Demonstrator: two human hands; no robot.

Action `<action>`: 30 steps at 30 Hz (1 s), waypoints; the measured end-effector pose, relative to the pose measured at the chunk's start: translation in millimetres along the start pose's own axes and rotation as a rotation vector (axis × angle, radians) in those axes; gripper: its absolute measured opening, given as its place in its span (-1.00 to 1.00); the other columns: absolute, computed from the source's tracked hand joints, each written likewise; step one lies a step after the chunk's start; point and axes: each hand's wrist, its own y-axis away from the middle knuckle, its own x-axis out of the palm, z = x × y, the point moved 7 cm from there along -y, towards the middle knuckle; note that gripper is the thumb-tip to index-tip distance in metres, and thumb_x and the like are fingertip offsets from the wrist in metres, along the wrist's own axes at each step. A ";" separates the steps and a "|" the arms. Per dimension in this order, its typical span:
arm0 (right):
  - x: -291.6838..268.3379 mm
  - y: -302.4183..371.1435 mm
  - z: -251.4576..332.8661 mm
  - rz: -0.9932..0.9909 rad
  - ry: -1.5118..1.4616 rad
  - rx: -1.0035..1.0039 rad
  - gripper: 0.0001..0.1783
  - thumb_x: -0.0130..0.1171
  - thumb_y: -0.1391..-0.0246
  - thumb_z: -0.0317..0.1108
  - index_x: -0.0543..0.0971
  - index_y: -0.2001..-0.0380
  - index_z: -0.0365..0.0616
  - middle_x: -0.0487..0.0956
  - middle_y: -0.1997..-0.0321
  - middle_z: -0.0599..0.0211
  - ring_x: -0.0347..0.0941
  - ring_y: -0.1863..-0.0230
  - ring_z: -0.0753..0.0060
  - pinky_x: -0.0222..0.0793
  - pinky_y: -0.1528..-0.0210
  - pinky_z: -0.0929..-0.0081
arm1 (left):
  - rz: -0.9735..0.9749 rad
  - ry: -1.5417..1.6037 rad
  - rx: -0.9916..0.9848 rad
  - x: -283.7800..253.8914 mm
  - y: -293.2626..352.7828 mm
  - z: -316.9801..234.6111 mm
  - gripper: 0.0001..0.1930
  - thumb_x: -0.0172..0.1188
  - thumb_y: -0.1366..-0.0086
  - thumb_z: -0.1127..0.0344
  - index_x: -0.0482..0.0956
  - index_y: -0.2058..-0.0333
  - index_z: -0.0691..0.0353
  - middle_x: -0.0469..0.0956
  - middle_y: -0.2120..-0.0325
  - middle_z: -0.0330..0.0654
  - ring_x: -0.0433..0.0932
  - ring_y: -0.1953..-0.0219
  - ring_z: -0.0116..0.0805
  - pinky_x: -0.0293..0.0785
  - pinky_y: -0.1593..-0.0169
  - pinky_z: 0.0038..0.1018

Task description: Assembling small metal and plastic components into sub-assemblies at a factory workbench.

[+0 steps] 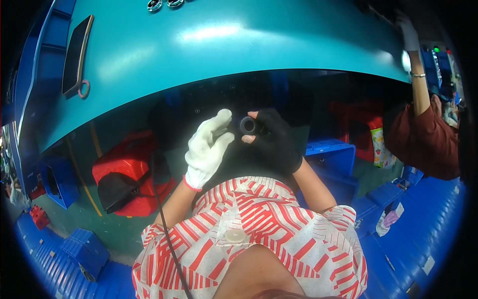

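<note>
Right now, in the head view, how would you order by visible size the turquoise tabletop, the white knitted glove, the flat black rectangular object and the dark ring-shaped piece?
1. Turquoise tabletop, by far
2. White knitted glove
3. Flat black rectangular object
4. Dark ring-shaped piece, held by the right hand

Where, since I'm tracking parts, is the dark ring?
The dark ring is just above the head view's centre, held in the black-gloved right hand, right of the white-gloved left hand.

Glare streaks on teal tabletop [279, 47]; deep shadow beneath; strong fisheye bending, corners black.
</note>
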 end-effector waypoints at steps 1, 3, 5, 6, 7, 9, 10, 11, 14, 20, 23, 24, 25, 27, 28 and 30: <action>0.7 0.0 0.9 0.004 0.027 -0.009 -0.47 0.42 0.25 -0.30 0.50 0.13 -0.16 0.50 0.18 0.18 0.52 0.25 0.21 0.44 0.27 0.45 | -0.002 0.000 0.001 -1.9 -0.9 0.5 -0.58 0.14 -0.14 0.61 0.42 -0.02 0.34 0.49 0.03 0.00 0.50 -0.01 -0.21 0.42 -0.07 -0.41; 2.1 -0.3 3.4 0.010 0.055 -0.020 -0.47 0.42 0.24 -0.29 0.51 0.13 -0.15 0.50 0.18 0.18 0.52 0.27 0.22 0.44 0.28 0.45 | -0.015 0.081 -0.066 -5.8 -2.0 7.6 -0.54 0.13 -0.15 0.62 0.36 -0.06 0.39 0.46 0.02 -0.01 0.47 -0.02 -0.23 0.38 -0.10 -0.40; 3.4 -0.9 6.3 0.007 0.053 -0.009 -0.48 0.42 0.24 -0.28 0.51 0.14 -0.15 0.50 0.19 0.19 0.52 0.30 0.23 0.43 0.29 0.45 | -0.022 0.118 -0.074 -7.9 -0.9 10.2 -0.55 0.13 -0.15 0.62 0.36 -0.06 0.39 0.46 0.02 -0.01 0.47 -0.02 -0.24 0.38 -0.11 -0.41; 3.9 -1.0 5.8 0.009 0.054 -0.010 -0.48 0.42 0.24 -0.28 0.51 0.14 -0.15 0.50 0.19 0.19 0.52 0.30 0.23 0.43 0.29 0.45 | -0.023 0.132 -0.070 -7.7 -0.7 10.6 -0.55 0.13 -0.15 0.62 0.36 -0.06 0.39 0.46 0.02 -0.01 0.47 -0.02 -0.24 0.38 -0.11 -0.41; 4.5 -0.8 5.0 0.007 0.059 -0.014 -0.49 0.42 0.24 -0.27 0.51 0.15 -0.15 0.50 0.20 0.20 0.52 0.31 0.24 0.43 0.30 0.45 | -0.024 0.146 -0.066 -7.3 -0.4 10.9 -0.55 0.14 -0.15 0.62 0.36 -0.06 0.40 0.46 0.03 0.00 0.48 -0.01 -0.24 0.38 -0.11 -0.41; 5.5 -0.5 4.2 0.007 0.064 -0.020 -0.49 0.42 0.24 -0.27 0.52 0.15 -0.14 0.50 0.20 0.20 0.51 0.31 0.24 0.43 0.31 0.44 | -0.030 0.144 -0.083 -6.1 0.9 11.5 -0.55 0.14 -0.15 0.62 0.36 -0.06 0.40 0.46 0.03 0.00 0.47 -0.02 -0.24 0.38 -0.11 -0.41; 6.2 -0.2 3.9 0.015 0.071 -0.018 -0.49 0.42 0.25 -0.26 0.52 0.16 -0.14 0.50 0.21 0.21 0.51 0.32 0.25 0.42 0.32 0.44 | -0.036 0.141 -0.100 -6.1 1.4 12.5 -0.55 0.14 -0.15 0.62 0.36 -0.06 0.40 0.47 0.03 0.00 0.47 -0.02 -0.24 0.38 -0.11 -0.40; 7.0 -0.1 3.4 0.022 0.078 -0.015 -0.49 0.42 0.25 -0.26 0.52 0.16 -0.14 0.50 0.21 0.21 0.51 0.32 0.25 0.42 0.33 0.44 | -0.038 0.142 -0.100 -6.9 1.7 13.7 -0.55 0.14 -0.15 0.62 0.36 -0.06 0.40 0.47 0.03 0.00 0.47 -0.02 -0.24 0.38 -0.11 -0.40; 7.2 -0.2 4.1 0.017 0.090 -0.040 -0.48 0.43 0.26 -0.25 0.51 0.16 -0.14 0.50 0.21 0.21 0.51 0.33 0.26 0.42 0.33 0.45 | -0.035 0.138 -0.085 -9.0 2.2 14.5 -0.55 0.13 -0.16 0.61 0.36 -0.06 0.40 0.47 0.03 0.00 0.47 -0.03 -0.23 0.37 -0.12 -0.39; 8.4 -1.1 5.1 0.017 0.070 -0.045 -0.48 0.44 0.28 -0.26 0.52 0.17 -0.14 0.50 0.22 0.22 0.52 0.36 0.27 0.43 0.35 0.46 | -0.030 0.120 -0.097 -10.3 2.5 16.1 -0.56 0.14 -0.16 0.61 0.37 -0.06 0.40 0.47 0.03 0.01 0.47 -0.03 -0.23 0.37 -0.12 -0.39; 9.0 -0.5 3.3 0.014 0.075 -0.046 -0.48 0.45 0.29 -0.27 0.52 0.18 -0.14 0.50 0.22 0.22 0.52 0.35 0.27 0.43 0.35 0.46 | -0.031 0.097 -0.105 -10.3 2.5 17.6 -0.56 0.14 -0.16 0.61 0.37 -0.05 0.40 0.47 0.03 0.00 0.48 -0.02 -0.23 0.38 -0.12 -0.40; 9.0 -0.2 3.3 0.014 0.075 -0.045 -0.48 0.45 0.29 -0.27 0.52 0.18 -0.14 0.50 0.22 0.22 0.52 0.35 0.27 0.43 0.35 0.46 | -0.025 0.085 -0.097 -10.0 2.4 16.5 -0.56 0.14 -0.16 0.60 0.37 -0.06 0.40 0.47 0.03 0.00 0.48 -0.02 -0.23 0.38 -0.12 -0.40; 9.1 0.2 3.0 0.016 0.071 -0.038 -0.48 0.45 0.29 -0.27 0.52 0.18 -0.14 0.50 0.22 0.22 0.52 0.35 0.27 0.43 0.35 0.47 | -0.020 0.073 -0.089 -9.6 2.3 15.6 -0.56 0.14 -0.16 0.60 0.37 -0.06 0.39 0.47 0.04 0.00 0.48 -0.02 -0.23 0.38 -0.12 -0.40; 9.0 0.5 2.5 0.017 0.067 -0.030 -0.48 0.45 0.29 -0.27 0.53 0.18 -0.14 0.50 0.22 0.22 0.52 0.35 0.26 0.43 0.34 0.47 | -0.019 0.063 -0.095 -9.3 2.0 15.7 -0.56 0.14 -0.16 0.60 0.37 -0.06 0.39 0.47 0.04 0.00 0.48 -0.02 -0.23 0.38 -0.11 -0.40; 9.0 0.3 2.1 0.022 0.065 -0.025 -0.49 0.45 0.29 -0.27 0.53 0.18 -0.14 0.50 0.22 0.21 0.52 0.34 0.26 0.43 0.34 0.46 | -0.018 0.053 -0.101 -9.3 2.0 16.0 -0.56 0.14 -0.17 0.60 0.37 -0.06 0.39 0.47 0.04 0.00 0.48 -0.02 -0.23 0.38 -0.11 -0.40; 8.9 0.0 1.9 0.026 0.063 -0.020 -0.49 0.45 0.28 -0.27 0.53 0.18 -0.14 0.50 0.22 0.21 0.52 0.34 0.25 0.43 0.33 0.46 | -0.021 0.058 -0.095 -9.1 2.5 17.0 -0.56 0.13 -0.17 0.60 0.37 -0.05 0.39 0.48 0.04 0.00 0.48 -0.02 -0.23 0.38 -0.11 -0.40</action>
